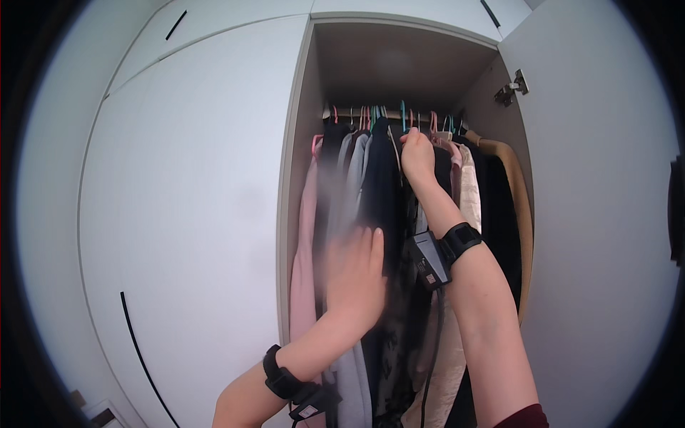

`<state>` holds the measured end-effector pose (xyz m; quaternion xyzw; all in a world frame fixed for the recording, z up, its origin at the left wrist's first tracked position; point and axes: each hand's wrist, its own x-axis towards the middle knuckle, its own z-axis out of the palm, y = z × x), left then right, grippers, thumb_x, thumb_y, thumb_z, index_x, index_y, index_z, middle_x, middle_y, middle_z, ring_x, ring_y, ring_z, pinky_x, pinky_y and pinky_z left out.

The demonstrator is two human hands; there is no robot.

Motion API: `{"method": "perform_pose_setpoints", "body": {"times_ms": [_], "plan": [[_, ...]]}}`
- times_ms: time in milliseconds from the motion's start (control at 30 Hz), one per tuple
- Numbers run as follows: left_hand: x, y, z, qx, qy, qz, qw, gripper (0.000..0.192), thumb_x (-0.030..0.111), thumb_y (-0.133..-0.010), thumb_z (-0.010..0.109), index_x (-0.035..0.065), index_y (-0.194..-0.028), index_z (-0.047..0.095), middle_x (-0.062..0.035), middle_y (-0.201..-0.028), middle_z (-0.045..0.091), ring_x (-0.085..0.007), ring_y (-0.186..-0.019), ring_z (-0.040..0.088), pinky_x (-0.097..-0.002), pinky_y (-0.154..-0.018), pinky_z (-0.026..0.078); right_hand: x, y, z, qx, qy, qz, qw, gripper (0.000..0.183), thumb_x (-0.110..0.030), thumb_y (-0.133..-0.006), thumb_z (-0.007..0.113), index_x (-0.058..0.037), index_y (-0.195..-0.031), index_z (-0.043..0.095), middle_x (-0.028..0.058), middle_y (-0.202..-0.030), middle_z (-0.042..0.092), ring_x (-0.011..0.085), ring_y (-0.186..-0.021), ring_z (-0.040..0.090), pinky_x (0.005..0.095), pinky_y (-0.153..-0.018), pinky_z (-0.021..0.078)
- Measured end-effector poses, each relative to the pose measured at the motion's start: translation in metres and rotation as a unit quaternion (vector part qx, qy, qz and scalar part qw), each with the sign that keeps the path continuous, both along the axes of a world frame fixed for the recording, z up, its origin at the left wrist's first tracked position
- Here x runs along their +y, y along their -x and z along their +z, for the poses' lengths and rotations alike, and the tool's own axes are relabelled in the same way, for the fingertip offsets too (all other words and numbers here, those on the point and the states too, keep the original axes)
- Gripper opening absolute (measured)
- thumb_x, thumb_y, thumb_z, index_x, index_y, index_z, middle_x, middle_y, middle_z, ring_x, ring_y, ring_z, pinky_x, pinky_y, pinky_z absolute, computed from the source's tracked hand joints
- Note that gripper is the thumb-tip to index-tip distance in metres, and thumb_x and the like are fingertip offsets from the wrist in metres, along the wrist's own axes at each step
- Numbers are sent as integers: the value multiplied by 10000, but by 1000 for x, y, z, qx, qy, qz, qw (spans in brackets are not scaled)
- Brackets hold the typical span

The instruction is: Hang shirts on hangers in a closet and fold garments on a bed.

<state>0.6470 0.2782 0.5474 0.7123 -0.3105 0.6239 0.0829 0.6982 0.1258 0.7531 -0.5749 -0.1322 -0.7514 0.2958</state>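
Observation:
High in the wardrobe, my right hand [418, 156] is closed at the neck of a teal clothes hanger [403, 115], whose hook rises just above my fingers. The fingers partly hide the grip. Lower and to the left, my left hand [356, 273] has its fingers extended and lies flat before the hanging clothes, holding nothing; whether it touches them I cannot tell. Directly behind it hangs a dark navy garment [381, 187], with a light grey garment [354, 396] alongside. A pink garment [302, 257] hangs at the left end, blurred patches partly covering the clothes nearby.
The clothes rail [393, 114] carries several coloured hangers. Cream satin clothing [471, 182] and a tan coat [516, 187] hang to the right. An open white door [594, 214] with a metal hinge [512, 88] bounds the right; a shut white door [198, 203] stands left. A cable [432, 342] dangles from my right wrist device.

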Motion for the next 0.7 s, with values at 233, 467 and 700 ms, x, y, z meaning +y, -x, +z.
{"method": "perform_pose_setpoints", "body": {"times_ms": [233, 467, 700], "plan": [[-4, -4, -1, 9, -17, 12, 1000, 701, 236, -758, 603, 0, -1339, 289, -161, -1345, 347, -281, -1298, 241, -495, -1065, 89, -20, -24, -13, 33, -35, 87, 995, 441, -285, -909, 313, 11, -739, 592, 182, -758, 602, 346, -762, 581, 407, -722, 429], [-8, -7, -5, 11, -28, -7, 1000, 709, 254, -757, 608, 25, -1347, 289, -181, -1384, 272, -295, -1315, 202, -499, -1062, 93, -13, 2, -34, 104, -112, 270, 951, 415, -317, -897, 377, 9, -775, 602, 136, -773, 609, 248, -792, 588, 371, -726, 428], [-11, 4, -11, 9, -22, -29, 999, 716, 236, -745, 622, 35, -1348, 293, -186, -1393, 254, -308, -1317, 196, -498, -1056, 110, 7, 18, -97, 28, -69, 197, 978, 526, -222, -807, 578, 39, -1217, 377, 230, -1229, 432, 305, -1166, 420, 345, -979, 318]]}}
